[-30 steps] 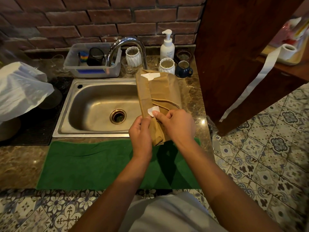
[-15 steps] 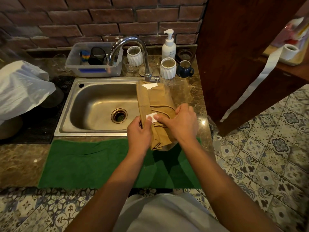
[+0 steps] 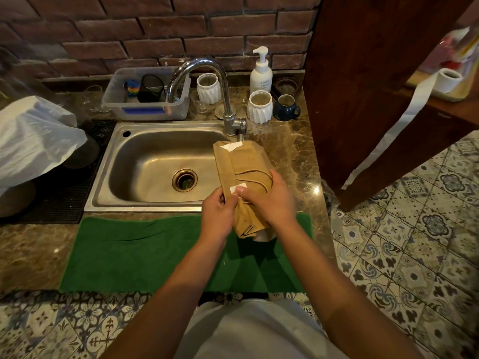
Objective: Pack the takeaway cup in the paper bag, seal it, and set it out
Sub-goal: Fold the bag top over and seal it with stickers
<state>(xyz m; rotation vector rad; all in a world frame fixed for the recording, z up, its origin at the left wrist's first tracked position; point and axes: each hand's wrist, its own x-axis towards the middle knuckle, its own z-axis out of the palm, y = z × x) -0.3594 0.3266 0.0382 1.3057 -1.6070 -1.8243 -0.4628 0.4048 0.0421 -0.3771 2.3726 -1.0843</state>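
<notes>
A brown paper bag [image 3: 246, 164] is wrapped into a bundle and lies lengthwise over the sink's right edge and the green towel [image 3: 145, 255]. One strip of white tape [image 3: 232, 146] sits at its far end, a second piece of white tape [image 3: 237, 188] near its middle fold. My left hand [image 3: 219, 216] pinches the folded flap at that second tape. My right hand [image 3: 272, 203] grips the bag's right side over its cord handles. A bit of white, probably the takeaway cup [image 3: 264, 235], peeks out at the bag's near end.
A steel sink [image 3: 155, 167] with a curved tap [image 3: 204, 81] lies left of the bag. Behind stand white ribbed cups [image 3: 259, 106], a blue mug [image 3: 285, 107], a soap dispenser [image 3: 261, 73] and a plastic tub [image 3: 147, 95]. A wooden post [image 3: 363, 86] rises right, a white plastic bag [image 3: 33, 138] left.
The bag has come down from an upright tilt to lie nearer the counter and towards me. Both hands stayed on it, fingers working at the middle tape.
</notes>
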